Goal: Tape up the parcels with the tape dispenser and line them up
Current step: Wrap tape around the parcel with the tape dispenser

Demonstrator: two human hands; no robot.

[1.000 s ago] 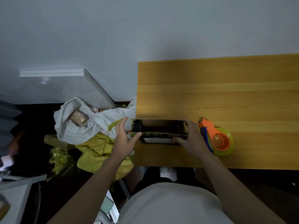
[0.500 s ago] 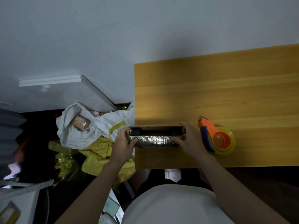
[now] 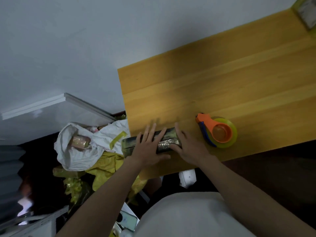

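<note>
A long dark parcel (image 3: 165, 142) with shiny tape across its top lies on the near left corner of the yellow wooden table (image 3: 222, 79). My left hand (image 3: 147, 147) lies flat on the parcel's left half with its fingers straight and spread. My right hand (image 3: 187, 147) presses the parcel's right end with straight fingers. The orange tape dispenser (image 3: 217, 132), loaded with a yellow-green roll, sits on the table just right of my right hand, untouched.
A white bag (image 3: 75, 154) holding a pinkish parcel (image 3: 79, 141) lies on the floor left of the table, over yellow bags (image 3: 106, 171). Another taped parcel (image 3: 306, 12) shows at the table's far right corner. A white wall lies beyond.
The parcel's open top has been closed. Both hands went from gripping its ends to lying flat on top of it. The view has tilted.
</note>
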